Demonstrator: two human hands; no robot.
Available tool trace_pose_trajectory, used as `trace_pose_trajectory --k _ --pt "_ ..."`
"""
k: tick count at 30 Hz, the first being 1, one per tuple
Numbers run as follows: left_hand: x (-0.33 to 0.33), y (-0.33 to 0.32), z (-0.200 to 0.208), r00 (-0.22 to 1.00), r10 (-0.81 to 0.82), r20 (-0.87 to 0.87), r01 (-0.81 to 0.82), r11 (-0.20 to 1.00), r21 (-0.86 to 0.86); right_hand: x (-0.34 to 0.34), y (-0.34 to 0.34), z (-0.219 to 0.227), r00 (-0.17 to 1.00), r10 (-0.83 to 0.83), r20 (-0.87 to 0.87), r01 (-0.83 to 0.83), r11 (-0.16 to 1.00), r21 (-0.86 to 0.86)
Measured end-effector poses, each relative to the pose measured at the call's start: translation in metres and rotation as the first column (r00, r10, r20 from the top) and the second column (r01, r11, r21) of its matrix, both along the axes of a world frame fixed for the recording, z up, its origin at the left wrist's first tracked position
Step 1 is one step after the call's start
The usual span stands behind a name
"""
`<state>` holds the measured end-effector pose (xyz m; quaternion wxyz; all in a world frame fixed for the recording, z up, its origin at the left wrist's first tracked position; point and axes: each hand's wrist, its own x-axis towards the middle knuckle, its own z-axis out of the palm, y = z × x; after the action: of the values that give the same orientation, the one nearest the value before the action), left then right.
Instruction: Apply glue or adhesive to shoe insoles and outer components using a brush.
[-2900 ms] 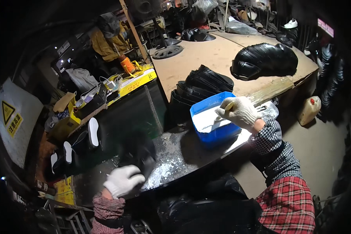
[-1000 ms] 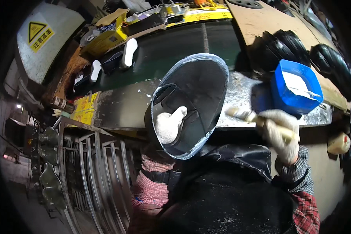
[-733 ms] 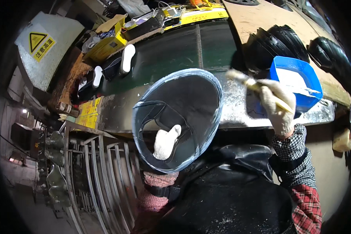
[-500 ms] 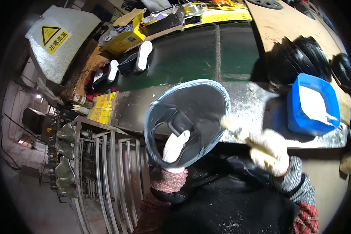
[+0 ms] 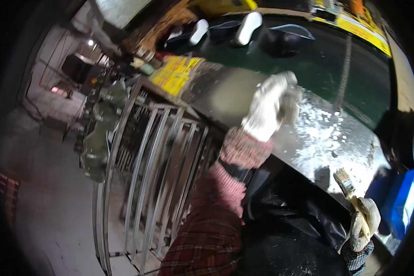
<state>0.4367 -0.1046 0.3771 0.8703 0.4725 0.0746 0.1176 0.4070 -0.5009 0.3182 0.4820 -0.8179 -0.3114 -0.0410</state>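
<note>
A long metal ledge (image 5: 359, 143) runs from 11 o'clock down to 4 o'clock, gray and shiny, with white specks and smears all over its 3 o'clock part. Past it, toward 2 o'clock, lies a flat, dark green belt (image 5: 319, 76). On the belt, at 1 o'clock, sits a black, cup-shaped boot top (image 5: 287, 45) with a pale blue rim. Near it, at 12 o'clock, are two smooth white soles (image 5: 249, 27). The room's gray floor (image 5: 46, 207) fills 8 o'clock, beside a rack (image 5: 149, 184) of thin metal bars. Shiny, bumpy olive shapes (image 5: 95, 147) hang at 9 o'clock. A crinkly yellow sheet (image 5: 175, 73) lies at 11 o'clock. The left hand (image 5: 269, 108), in a white knit glove, is at 2 o'clock over the ledge; it is blurry, but it looks empty with loose fingers. The gloved right hand (image 5: 369, 215), at 4 o'clock, is closed around the smooth, pale handle of a brush (image 5: 348, 189). Its stiff tan bristles point up toward 11 o'clock. Just beside that hand is a shiny blue plastic tub (image 5: 402, 202).
</note>
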Motion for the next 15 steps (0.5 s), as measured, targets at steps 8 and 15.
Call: trace_pose_trajectory --k 8,15 --pt "-0.391 0.036 -0.215 0.628 0.284 -0.724 -0.214 0.958 0.190 -0.012 0.075 0.009 0.995 0.013 -0.103 0.005 0.984 0.180" --pt "-0.573 -0.002 -0.316 -0.199 0.294 -0.935 0.723 0.688 0.062 -0.020 0.100 0.061 0.998 0.029 -0.064 -0.034 0.995 -0.094"
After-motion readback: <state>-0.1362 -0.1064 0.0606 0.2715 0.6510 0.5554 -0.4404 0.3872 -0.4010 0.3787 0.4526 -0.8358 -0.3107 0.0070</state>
